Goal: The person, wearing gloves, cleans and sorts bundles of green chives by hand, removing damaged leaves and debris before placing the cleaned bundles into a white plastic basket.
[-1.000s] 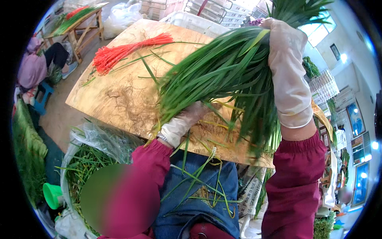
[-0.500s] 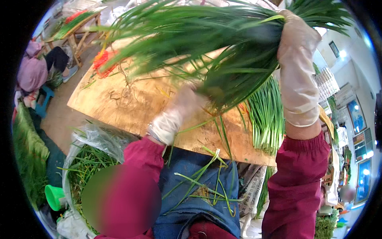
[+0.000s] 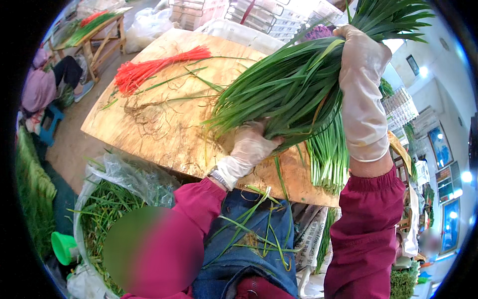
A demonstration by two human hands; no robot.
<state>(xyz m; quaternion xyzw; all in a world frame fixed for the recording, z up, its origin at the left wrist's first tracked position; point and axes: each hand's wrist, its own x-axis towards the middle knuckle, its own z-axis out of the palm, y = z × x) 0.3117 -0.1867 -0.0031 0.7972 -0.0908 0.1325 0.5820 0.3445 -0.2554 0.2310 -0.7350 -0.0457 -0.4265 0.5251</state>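
Observation:
My right hand [image 3: 362,52], in a thin whitish glove, is closed round a large bunch of garlic chives [image 3: 284,79] and holds it up over the wooden board. The long flat leaves hang down to the left, with more sticking out above the fist. At the lower edge of the bunch, my gloved left hand [image 3: 249,149] grips some leaves, its fingertips partly hidden among them. Beneath and to the right, another pile of chives [image 3: 326,159] lies on the board [image 3: 194,144], pale stem ends toward me.
Red ties [image 3: 159,67] and dry scraps [image 3: 149,117] lie on the board. To the left stands a plastic-lined container of green trimmings [image 3: 107,209], beside a green cup [image 3: 63,248]. Loose leaves rest on my blue apron [image 3: 249,234]. A person [image 3: 42,89] sits at far left.
The bunch has swung down and its spread leaves have drawn together, uncovering the red ties and the far board. My left hand has moved right, onto the leaves.

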